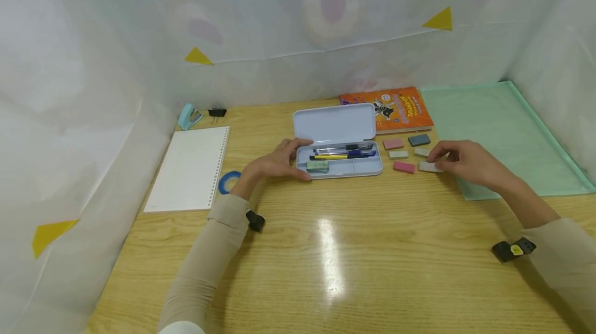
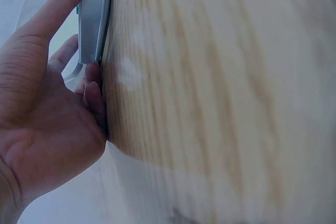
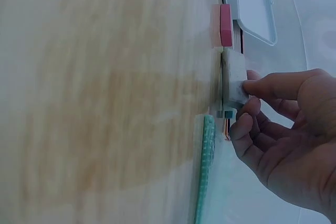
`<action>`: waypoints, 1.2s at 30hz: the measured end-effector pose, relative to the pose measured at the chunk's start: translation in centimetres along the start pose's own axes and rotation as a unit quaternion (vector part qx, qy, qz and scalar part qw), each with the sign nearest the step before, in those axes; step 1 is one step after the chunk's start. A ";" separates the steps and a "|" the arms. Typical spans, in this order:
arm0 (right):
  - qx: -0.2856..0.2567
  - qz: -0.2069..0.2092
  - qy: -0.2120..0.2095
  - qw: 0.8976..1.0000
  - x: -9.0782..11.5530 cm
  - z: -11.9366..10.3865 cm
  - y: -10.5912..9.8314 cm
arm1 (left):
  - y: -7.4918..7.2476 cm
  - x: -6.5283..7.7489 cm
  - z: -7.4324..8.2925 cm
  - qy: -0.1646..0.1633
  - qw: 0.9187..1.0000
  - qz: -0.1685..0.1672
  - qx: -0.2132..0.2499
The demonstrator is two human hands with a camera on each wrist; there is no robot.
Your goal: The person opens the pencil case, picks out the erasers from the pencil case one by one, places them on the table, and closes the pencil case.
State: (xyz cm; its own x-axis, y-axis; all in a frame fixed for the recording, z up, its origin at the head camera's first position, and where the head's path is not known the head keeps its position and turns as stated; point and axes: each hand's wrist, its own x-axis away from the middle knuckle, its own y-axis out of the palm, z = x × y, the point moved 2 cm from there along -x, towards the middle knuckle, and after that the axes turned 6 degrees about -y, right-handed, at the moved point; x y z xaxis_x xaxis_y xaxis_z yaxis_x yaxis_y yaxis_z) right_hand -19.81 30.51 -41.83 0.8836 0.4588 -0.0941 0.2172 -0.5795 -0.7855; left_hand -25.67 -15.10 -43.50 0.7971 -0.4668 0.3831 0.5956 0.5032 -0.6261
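A pale blue pencil case [image 1: 344, 174] stands with its lid [image 1: 334, 122] raised. Inside lie several pens, one of them a yellow pen [image 1: 332, 157], and a greenish eraser [image 1: 317, 167] in the front left compartment. My left hand [image 1: 274, 162] grips the case's left end, thumb at the front corner and fingers toward the back. To the right of the case, my right hand [image 1: 472, 163] pinches a white eraser [image 3: 234, 77] by its end. Around it are a bright pink eraser [image 1: 403, 167], a light pink eraser [image 1: 393, 143], a dark grey eraser [image 1: 419, 140] and more whitish ones.
Behind the case is an orange book [image 1: 405, 109]. A green translucent mat [image 1: 503, 137] lies at the right. On the left are a white notebook [image 1: 188, 168], a blue tape roll [image 1: 223, 184], a light blue stapler [image 1: 186, 117] and a black binder clip [image 1: 217, 112].
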 end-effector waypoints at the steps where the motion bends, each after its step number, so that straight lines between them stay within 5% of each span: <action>1: 0.000 -0.002 -0.004 1.000 0.0 0.0 0.0 | 0.0 0.0 0.0 0.000 1.000 0.000 0.000; 8: 0.004 0.000 -0.019 1.000 -0.3 -0.2 -0.2 | 0.1 -0.1 -0.1 0.003 1.000 0.001 -0.002; 21: -0.050 0.008 0.039 0.998 -2.8 -2.4 -0.3 | 0.0 -0.2 -0.4 0.002 1.000 0.004 -0.006; 36: -0.125 -0.067 -0.088 0.986 -9.7 -9.7 6.9 | 0.0 -0.1 -0.2 0.001 1.000 0.001 0.000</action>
State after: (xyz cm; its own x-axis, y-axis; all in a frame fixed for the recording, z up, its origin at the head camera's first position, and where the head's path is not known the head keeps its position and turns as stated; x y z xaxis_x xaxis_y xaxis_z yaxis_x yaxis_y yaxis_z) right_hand -22.89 15.58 -40.39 0.7593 0.6394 -0.1209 0.4423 -0.6433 -0.6249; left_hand -25.78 -15.19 -43.74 0.7984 -0.4667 0.3804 0.5937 0.5050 -0.6265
